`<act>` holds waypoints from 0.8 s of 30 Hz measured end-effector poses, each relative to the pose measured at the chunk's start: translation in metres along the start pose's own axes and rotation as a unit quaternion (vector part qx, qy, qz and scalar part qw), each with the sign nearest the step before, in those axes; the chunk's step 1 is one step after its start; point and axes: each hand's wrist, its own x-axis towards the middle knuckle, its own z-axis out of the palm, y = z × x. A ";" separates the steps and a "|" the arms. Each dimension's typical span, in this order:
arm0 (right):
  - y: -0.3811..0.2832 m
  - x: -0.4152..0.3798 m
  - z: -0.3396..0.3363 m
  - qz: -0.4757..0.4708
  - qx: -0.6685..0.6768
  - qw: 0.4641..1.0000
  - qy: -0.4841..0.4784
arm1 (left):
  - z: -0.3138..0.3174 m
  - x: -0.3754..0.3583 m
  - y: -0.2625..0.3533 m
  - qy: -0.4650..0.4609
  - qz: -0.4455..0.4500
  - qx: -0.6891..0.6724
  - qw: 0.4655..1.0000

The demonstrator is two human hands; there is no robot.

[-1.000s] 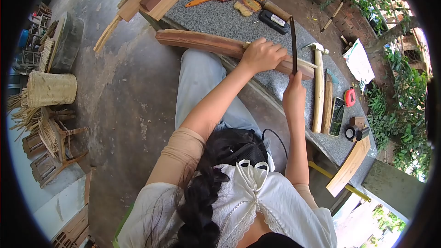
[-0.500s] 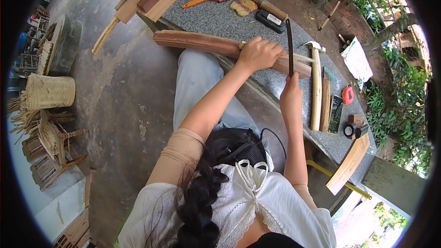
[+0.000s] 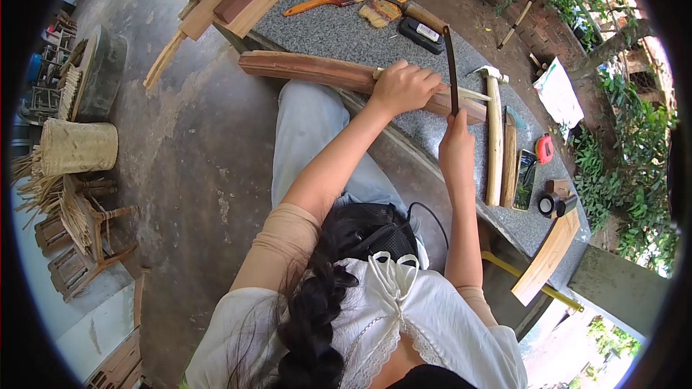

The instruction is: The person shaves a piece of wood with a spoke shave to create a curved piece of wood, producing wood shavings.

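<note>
My left hand (image 3: 406, 87) is closed round a thin pale wooden stick (image 3: 472, 93), pressing it on a long reddish-brown wood beam (image 3: 310, 70). The beam lies along the near edge of the grey stone table (image 3: 303, 23), its left end jutting over the edge. My right hand (image 3: 457, 137) grips the lower end of a dark, narrow flat tool (image 3: 451, 65). That tool stands across the stick and the beam, just right of my left hand. Its handle is hidden in my fingers.
Behind the beam are two brushes (image 3: 326, 0), a black case (image 3: 422, 34) and a wooden-handled tool (image 3: 425, 16). To the right are a hammer (image 3: 494, 144), a phone (image 3: 525, 179), a red tape measure (image 3: 543, 148), black rolls (image 3: 549, 204) and a light board (image 3: 546, 258).
The dark tool has shifted slightly to the left and its top end a little upward. My left hand keeps its hold on the stick with almost no movement.
</note>
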 end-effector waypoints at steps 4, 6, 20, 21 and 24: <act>0.007 -0.017 0.001 0.018 -0.008 1.000 -0.007 | 0.001 0.001 -0.001 0.000 0.004 0.003 1.000; 0.017 -0.042 0.000 0.032 -0.017 0.999 -0.012 | -0.001 -0.001 -0.001 0.011 0.019 -0.005 1.000; 0.018 -0.047 0.000 0.046 -0.020 0.999 -0.011 | 0.001 0.002 -0.001 0.014 0.001 -0.001 1.000; 0.018 -0.049 0.000 0.048 -0.022 0.999 -0.011 | 0.001 0.002 -0.001 0.015 0.002 -0.003 1.000; 0.016 -0.048 -0.003 0.054 -0.013 0.998 -0.025 | 0.001 0.002 0.001 0.018 -0.004 -0.004 1.000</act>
